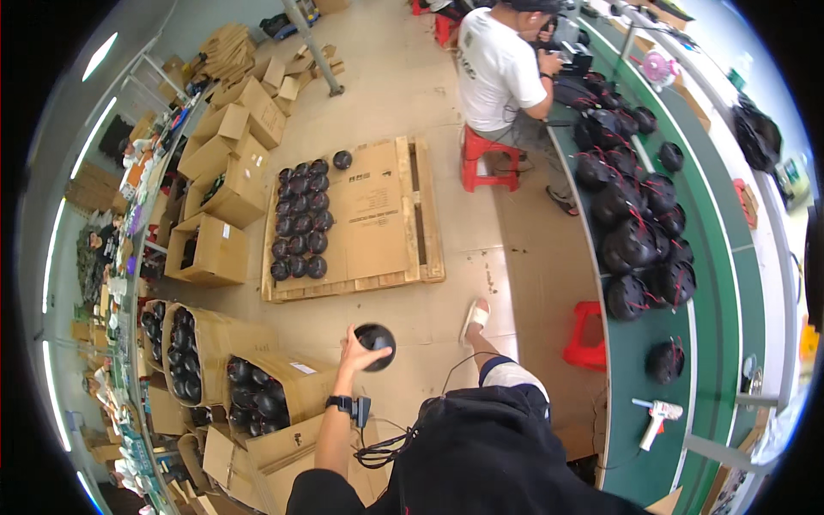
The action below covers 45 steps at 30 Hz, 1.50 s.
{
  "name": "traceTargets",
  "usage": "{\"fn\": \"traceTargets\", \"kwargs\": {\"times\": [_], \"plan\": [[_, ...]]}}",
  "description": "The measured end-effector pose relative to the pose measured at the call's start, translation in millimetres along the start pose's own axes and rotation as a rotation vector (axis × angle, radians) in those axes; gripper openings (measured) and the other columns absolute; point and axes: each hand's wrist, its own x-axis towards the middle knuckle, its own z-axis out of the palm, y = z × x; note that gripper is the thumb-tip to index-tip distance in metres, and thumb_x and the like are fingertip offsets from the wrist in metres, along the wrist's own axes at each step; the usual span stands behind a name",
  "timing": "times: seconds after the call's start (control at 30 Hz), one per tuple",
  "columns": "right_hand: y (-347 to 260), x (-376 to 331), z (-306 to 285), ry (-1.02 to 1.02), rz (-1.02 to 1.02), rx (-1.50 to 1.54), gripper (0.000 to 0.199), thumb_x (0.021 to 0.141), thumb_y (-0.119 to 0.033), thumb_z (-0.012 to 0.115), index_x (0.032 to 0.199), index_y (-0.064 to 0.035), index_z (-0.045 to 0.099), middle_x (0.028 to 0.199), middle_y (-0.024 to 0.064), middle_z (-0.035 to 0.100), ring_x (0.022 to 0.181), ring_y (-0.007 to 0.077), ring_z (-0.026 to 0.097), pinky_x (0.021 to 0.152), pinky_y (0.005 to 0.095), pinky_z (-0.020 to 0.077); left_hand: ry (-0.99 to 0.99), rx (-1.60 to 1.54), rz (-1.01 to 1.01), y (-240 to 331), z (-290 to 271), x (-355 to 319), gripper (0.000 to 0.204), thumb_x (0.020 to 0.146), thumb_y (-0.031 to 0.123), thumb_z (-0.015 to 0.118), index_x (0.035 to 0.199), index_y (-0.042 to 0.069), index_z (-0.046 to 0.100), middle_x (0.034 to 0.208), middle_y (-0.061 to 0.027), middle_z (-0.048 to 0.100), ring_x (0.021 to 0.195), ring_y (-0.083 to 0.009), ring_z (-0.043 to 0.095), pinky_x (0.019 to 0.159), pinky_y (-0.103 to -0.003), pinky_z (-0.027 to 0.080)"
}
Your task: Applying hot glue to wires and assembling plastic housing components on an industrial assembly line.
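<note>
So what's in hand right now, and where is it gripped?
The left hand holds a black dome-shaped part, fingers on its left rim. The right hand is out of view.

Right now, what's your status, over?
Left hand holding black dome over floor. Right hand out of view. Open box of domes below left. Nothing blocking.

right hand: nowhere in view, perhaps under the dark clothing at the bottom edge | left hand: fingertips hidden behind the black dome | co-worker, top centre: head cut by frame edge | shelf goods, far left: too small and blurred to tell
</note>
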Motion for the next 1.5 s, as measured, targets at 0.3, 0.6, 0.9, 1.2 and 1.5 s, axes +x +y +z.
{"fn": "traceTargets", "kwargs": {"times": [0.3,0.6,0.9,1.2,1.5], "plan": [[-306.4,177.5,-4.3,-0.1,-0.195,-0.565,0.127,0.054,-0.056,0.087,0.153,-0.0075,0.023,0.139,0.0308,0.045,0.123,0.0476,0.054,0.098,0.0498,0.0512,-0.213,0.419,-0.626,-126.5,11.2,-27.3,0.135,0.05,0.06,0.09,0.153,0.003,0.023,0.139,-0.0271,0.052,0.125,-0.044,0.054,0.106,-0.046,0.046],[-790.0,166.5,49.0,-0.26,-0.599,-0.687,0.122,0.054,-0.057,0.088,0.15,-0.012,0.028,0.139,0.0261,0.043,0.119,0.0409,0.057,0.058,0.0442,0.0627,0.026,-0.327,-0.913,-147.8,42.2,46.1,0.139,0.055,0.058,0.091,0.155,0.0,0.014,0.142,-0.0359,0.043,0.127,-0.0455,0.052,0.101,-0.049,0.051],[-989.4,152.0,224.1,-0.096,-0.946,-0.926,0.139,0.049,-0.069,0.085,0.157,-0.0133,0.017,0.138,0.0348,0.042,0.118,0.0523,0.056,0.094,0.0516,0.0522,-0.044,-0.122,-0.632,-116.6,-35.8,315.7,0.134,0.059,0.064,0.084,0.158,0.016,0.007,0.148,-0.0387,0.027,0.126,-0.0548,0.047,0.101,-0.055,0.047],[-1115.0,184.0,455.2,-0.349,-1.161,-1.016,0.136,0.05,-0.058,0.088,0.157,-0.0145,0.016,0.143,0.0366,0.036,0.125,0.051,0.051,0.096,0.0529,0.0494,0.293,-0.166,-0.327,-95.2,-45.9,572.9,0.123,0.055,0.044,0.09,0.155,0.025,0.02,0.148,-0.0305,0.029,0.126,-0.0553,0.04,0.102,-0.058,0.044],[-1201.2,305.7,652.5,-0.328,-1.321,-1.104,0.132,0.051,-0.048,0.09,0.157,-0.0162,0.017,0.148,0.0344,0.033,0.123,0.0518,0.052,0.097,0.0545,0.0493,0.303,-0.222,-0.472,-56.0,21.4,816.0,0.127,0.054,0.038,0.091,0.157,0.029,0.017,0.151,-0.0321,0.026,0.133,-0.0567,0.034,0.107,-0.059,0.042]]}}
